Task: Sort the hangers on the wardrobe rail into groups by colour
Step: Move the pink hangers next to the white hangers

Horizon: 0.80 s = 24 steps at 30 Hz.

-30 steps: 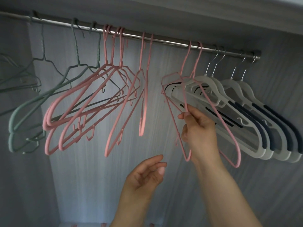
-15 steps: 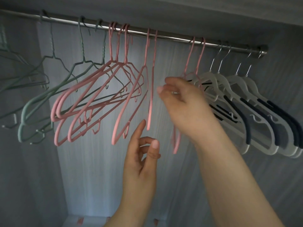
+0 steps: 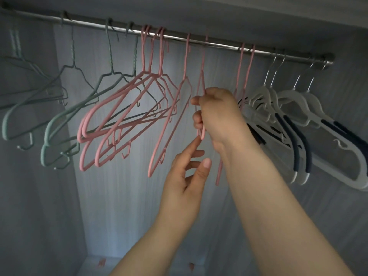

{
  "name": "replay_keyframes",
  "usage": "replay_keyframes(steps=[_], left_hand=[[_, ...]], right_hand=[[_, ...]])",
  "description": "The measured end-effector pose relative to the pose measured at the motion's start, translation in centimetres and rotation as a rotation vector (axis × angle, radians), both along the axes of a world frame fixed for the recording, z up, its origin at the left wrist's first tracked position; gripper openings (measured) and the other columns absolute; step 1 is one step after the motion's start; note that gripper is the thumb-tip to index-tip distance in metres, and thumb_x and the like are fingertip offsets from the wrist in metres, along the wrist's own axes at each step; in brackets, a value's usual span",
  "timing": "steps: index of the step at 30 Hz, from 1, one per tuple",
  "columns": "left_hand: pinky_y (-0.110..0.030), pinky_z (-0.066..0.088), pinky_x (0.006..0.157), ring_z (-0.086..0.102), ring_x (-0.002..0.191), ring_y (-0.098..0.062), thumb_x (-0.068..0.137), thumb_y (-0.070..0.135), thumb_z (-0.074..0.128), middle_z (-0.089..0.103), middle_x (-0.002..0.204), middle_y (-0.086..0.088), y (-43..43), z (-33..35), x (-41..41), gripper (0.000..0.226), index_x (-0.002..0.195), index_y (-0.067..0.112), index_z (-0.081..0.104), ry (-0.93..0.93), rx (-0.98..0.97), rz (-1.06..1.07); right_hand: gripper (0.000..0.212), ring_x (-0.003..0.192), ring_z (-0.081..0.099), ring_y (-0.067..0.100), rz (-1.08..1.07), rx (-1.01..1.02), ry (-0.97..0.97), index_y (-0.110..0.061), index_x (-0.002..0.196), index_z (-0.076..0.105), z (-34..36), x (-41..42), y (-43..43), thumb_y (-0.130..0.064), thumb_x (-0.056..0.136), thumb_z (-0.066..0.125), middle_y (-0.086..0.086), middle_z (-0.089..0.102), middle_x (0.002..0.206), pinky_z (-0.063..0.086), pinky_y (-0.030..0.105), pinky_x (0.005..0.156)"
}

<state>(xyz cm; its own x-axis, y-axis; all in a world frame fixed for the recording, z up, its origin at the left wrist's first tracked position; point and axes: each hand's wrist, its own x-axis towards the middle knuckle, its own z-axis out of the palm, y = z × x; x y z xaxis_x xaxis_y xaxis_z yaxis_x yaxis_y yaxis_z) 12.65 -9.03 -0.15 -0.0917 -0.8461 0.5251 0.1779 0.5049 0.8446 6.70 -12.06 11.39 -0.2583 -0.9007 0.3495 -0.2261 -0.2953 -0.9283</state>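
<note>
Wardrobe; right hand (image 3: 217, 114) around pink hanger (image 3: 201, 90)

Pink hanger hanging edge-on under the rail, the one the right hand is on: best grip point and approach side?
Probably the neck just below the hook. The pink hanger hangs edge-on, so its wires run close together there, and the right hand already grips it lower down. Come from the front and pinch across the thin profile; neighbouring pink hangers crowd its left side. The left hand, touching its bottom loop, can steady it.
</note>
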Motion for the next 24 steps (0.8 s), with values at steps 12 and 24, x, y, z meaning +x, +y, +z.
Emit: replay_keyframes(steps=[12,24], left_hand=[[-0.033,0.048,0.095,0.059,0.094,-0.001,0.077,0.043,0.05,0.061,0.102,0.013,-0.1,-1.9,0.2,0.037,0.114,0.047,0.05,0.006,0.168,0.003],[-0.017,0.043,0.083,0.055,0.098,0.0,0.089,0.027,0.051,0.06,0.107,0.015,0.6,-6.3,1.9,0.028,0.115,0.038,0.053,-0.003,0.343,0.18]], right_hand=[[0.033,0.037,0.04,0.006,0.079,0.012,-0.449,-0.012,0.066,0.038,2.3,-0.1,-1.1,0.005,0.093,0.029,0.006,0.048,0.064,0.033,0.013,0.036],[0.012,0.038,0.055,0.002,0.237,0.114,-0.514,-0.006,0.094,0.047,-5.1,-1.4,6.5,0.001,0.096,0.037,0.006,0.058,0.086,0.049,0.015,0.045]])
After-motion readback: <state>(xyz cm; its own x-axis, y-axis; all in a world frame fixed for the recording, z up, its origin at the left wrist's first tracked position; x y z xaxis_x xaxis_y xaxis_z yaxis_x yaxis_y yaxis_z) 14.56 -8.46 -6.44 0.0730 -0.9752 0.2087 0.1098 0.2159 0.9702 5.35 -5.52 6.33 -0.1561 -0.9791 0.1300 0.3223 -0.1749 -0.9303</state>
